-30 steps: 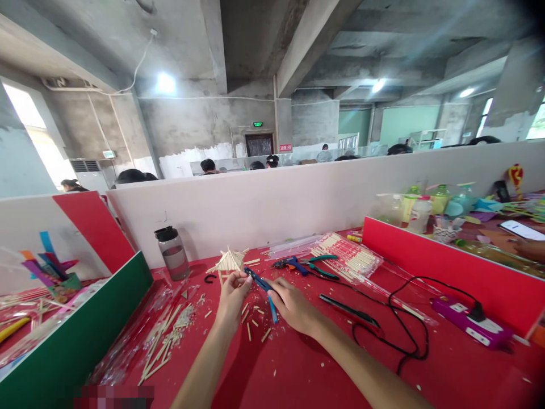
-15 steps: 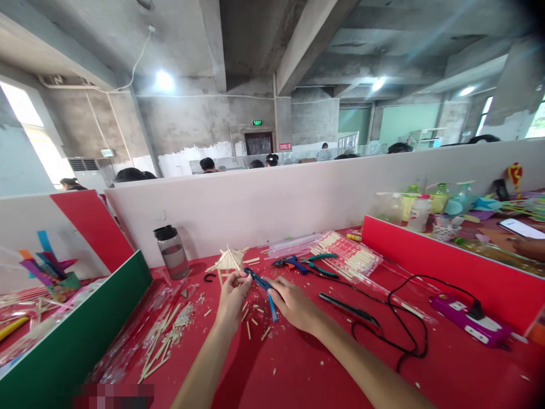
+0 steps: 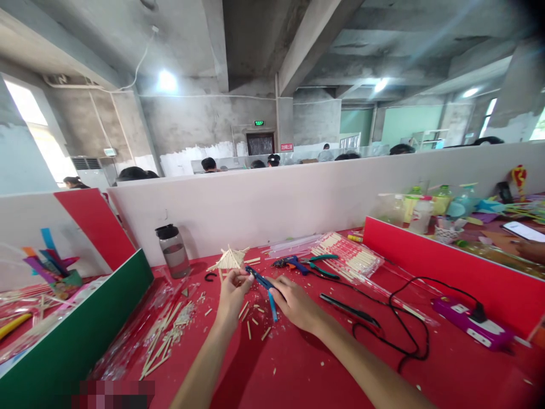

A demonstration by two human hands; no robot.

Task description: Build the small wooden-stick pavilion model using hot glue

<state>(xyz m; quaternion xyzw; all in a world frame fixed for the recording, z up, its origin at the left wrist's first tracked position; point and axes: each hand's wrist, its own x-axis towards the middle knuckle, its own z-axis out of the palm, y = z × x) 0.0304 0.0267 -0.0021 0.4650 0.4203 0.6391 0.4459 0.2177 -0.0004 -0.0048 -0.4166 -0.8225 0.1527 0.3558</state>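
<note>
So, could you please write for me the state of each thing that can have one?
Blue tool: held in right hand; open or shut, unclear.
Left hand: fingers curled at the tool's tip.
Stick model: upright.
Bottle: upright, capped, partly filled.
Glue gun: lying down.
Green-handled pliers: lying, handles spread.
Black knife: lying; blade position unclear.
Power strip: black plug inserted.
Phone: screen lit.
Green sign: lit.
Ceiling lights: on.

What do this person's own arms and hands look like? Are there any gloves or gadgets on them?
Just plain human limbs. The left hand and right hand are both ungloved, with five-fingered human shape. No watch or bracelet shows, no sleeve covers the visible forearms, and no cables attach to them. Fine details, such as rings, are too small to tell.
</note>
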